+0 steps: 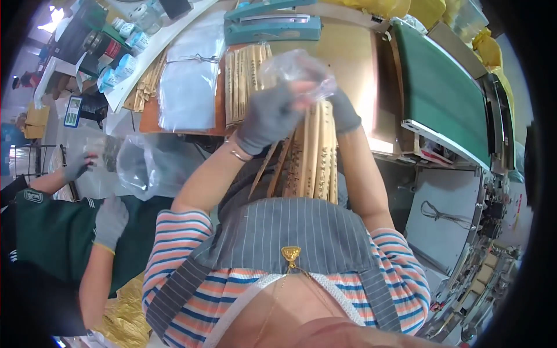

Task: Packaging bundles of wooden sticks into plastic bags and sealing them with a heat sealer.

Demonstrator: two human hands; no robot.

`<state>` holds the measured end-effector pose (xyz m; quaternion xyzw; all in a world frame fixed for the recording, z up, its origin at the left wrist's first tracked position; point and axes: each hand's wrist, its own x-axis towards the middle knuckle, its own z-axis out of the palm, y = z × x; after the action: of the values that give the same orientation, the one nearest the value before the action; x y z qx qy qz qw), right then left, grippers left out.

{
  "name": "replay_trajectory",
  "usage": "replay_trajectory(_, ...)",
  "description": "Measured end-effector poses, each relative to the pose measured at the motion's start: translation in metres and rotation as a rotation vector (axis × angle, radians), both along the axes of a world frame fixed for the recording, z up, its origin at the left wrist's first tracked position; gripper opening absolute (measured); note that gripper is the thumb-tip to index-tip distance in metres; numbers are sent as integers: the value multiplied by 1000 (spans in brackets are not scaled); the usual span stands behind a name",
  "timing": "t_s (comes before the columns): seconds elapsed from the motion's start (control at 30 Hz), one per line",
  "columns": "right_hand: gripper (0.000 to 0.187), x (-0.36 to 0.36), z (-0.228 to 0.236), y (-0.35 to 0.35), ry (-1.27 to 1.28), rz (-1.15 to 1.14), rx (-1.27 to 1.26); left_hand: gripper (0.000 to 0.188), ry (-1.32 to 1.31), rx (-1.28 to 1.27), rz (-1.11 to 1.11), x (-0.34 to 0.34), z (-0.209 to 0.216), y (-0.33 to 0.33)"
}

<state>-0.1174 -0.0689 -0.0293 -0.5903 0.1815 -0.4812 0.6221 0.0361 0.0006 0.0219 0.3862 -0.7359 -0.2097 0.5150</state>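
Both my hands wear grey gloves and meet in front of me over the table's near edge. My left hand [268, 119] pinches a thin clear plastic bag [284, 62], its bare fingertips showing. My right hand [346, 111] is closed at the bag's other side, its fingers partly hidden behind the crumpled film. Just below the bag, a bundle of long narrow tan sticks [313, 153] with dark markings stands between my forearms, its lower end behind my striped apron. Its top end is close to my fingers; whether it is inside the bag I cannot tell.
A stack of clear bags [188, 87] lies left of more tan sticks [241, 81]. Behind them stands a teal bag sealer [272, 29]. A green conveyor belt [441, 93] is at the right. At the left, a co-worker's gloved hand [111, 223] is near a large clear bag [145, 165].
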Motion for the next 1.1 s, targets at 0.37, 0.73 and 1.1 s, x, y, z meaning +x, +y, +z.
replay_trajectory(0.37, 51, -65, -79, 155, 636, -111, 357, 35, -107, 213, -186, 1, -69, 90)
replay_trajectory(0.73, 13, -87, 73, -43, 1240, -844, -847, 16, -781, -410, 120, 33, 10, -136)
replay_trajectory(1.1, 16, -90, 59, -86, 677, -263, 330, 31, -498, 85, 193, -32, 23, -158)
